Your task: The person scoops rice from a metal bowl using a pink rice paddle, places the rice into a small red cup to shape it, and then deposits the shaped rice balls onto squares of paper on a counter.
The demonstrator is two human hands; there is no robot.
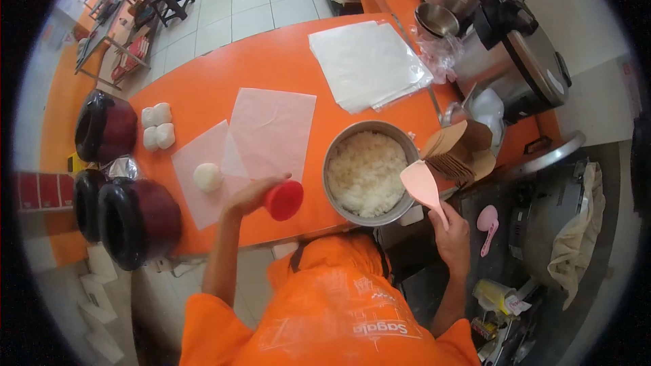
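Observation:
My left hand (258, 194) grips a red cup (285, 200) above the near edge of the orange table. In my right hand (451, 236) is the handle of a pink rice paddle (422, 183), its blade over the right rim of a metal pot (328, 190). Cooked white rice (365, 173) fills much of that pot. Left of the cup, a rounded white mound (207, 178), probably moulded rice, sits on a sheet of wrapping paper (196, 150). A second paper sheet (274, 127) overlaps it and lies farther back.
Four-lobed white wrapped bundles (158, 126) and dark red round containers (152, 216) stand at the left. A plastic-wrapped paper stack (368, 63) lies at the back. Folded brown cartons (457, 155) stand beside the pot; large cookers (513, 68) are at right. A pink scoop (488, 221) lies right of my hand.

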